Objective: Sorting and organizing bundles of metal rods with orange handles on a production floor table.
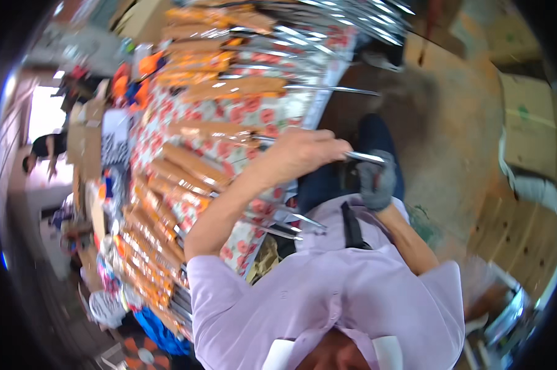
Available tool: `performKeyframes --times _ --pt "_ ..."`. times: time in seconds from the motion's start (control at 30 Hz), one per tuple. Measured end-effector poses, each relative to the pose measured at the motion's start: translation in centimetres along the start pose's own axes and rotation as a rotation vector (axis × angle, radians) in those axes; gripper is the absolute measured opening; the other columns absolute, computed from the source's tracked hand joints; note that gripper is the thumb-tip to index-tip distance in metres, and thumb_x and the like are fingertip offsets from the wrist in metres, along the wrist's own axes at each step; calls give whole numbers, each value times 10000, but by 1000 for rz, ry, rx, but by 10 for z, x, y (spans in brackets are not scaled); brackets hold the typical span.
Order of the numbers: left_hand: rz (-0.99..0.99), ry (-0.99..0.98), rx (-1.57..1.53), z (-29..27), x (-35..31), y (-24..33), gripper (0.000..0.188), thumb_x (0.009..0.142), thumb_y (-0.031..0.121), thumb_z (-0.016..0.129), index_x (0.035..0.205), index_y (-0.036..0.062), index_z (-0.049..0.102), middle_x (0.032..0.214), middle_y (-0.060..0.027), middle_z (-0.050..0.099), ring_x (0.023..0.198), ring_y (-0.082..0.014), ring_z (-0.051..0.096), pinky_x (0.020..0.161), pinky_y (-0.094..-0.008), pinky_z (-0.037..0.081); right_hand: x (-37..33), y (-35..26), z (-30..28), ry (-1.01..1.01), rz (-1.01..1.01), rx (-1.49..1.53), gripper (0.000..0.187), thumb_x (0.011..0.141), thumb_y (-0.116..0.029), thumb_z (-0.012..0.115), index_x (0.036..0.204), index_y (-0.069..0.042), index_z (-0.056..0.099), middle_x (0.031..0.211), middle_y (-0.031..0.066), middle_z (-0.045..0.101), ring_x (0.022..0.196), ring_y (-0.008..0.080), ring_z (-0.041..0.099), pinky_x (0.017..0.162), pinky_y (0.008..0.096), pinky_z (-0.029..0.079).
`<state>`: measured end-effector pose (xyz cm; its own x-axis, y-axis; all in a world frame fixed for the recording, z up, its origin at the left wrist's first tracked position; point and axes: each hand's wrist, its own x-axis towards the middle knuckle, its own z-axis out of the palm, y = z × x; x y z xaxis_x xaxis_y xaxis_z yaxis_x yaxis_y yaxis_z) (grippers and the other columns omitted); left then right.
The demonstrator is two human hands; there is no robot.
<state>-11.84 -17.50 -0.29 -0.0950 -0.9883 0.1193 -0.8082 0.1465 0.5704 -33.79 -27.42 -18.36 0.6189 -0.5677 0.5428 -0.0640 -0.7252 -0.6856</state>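
A long tool with a plastic-wrapped wooden handle and a thin shiny metal shaft lies across the front of me, its handle over the table. My bare left hand is closed around the shaft at mid-length. At the shaft's far end is my right hand, in a grey glove, its fingers curled at the tip; their exact hold is blurred. Similar wrapped tools lie beyond my left hand, shafts pointing right. More wrapped handles lie on the near side, partly behind my left forearm.
The table has a red-flowered cloth. A large pile of wrapped handles covers its near left part. Orange and blue items sit at its left edge. Cardboard boxes stand at the right. Another person is far left.
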Motion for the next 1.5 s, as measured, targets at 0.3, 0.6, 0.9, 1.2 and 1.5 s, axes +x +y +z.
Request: performKeyframes --times 0.3,0.6,0.9,1.2,1.5 --pt "-84 -87 81 -3 -103 15 130 894 192 743 1004 142 695 881 -29 643 790 -242 674 620 -402 509 -46 21 1 -239 85 183 374 873 -181 764 1207 -35 679 1212 210 610 1059 385 642 950 427 522" --pt "-183 245 219 5 -27 -37 351 846 246 788 1165 128 703 1098 -80 701 1009 -298 682 813 -426 563 -14 19 2 -199 301 -86 443 938 -224 704 1355 -82 651 1393 186 559 1262 365 570 1055 412 471" --pt "-23 221 497 51 60 -95 326 849 168 784 1155 88 708 1071 -76 722 1011 -284 682 846 -397 556 9 12 16 -63 422 63 441 949 -234 701 1364 -92 654 1391 176 559 1271 354 568 1059 404 468" --pt "-41 267 20 44 35 -55 177 897 100 764 1064 45 742 867 -113 721 730 -281 696 662 -355 553 5 16 14 -53 438 64 459 923 -239 721 1356 -103 659 1383 158 571 1262 334 574 1054 403 476" --pt "-53 300 -29 50 24 -45 180 883 45 775 1058 19 740 820 -97 699 684 -229 663 620 -310 519 16 7 18 -87 432 56 459 912 -260 734 1332 -91 661 1386 167 567 1264 342 570 1061 408 471"
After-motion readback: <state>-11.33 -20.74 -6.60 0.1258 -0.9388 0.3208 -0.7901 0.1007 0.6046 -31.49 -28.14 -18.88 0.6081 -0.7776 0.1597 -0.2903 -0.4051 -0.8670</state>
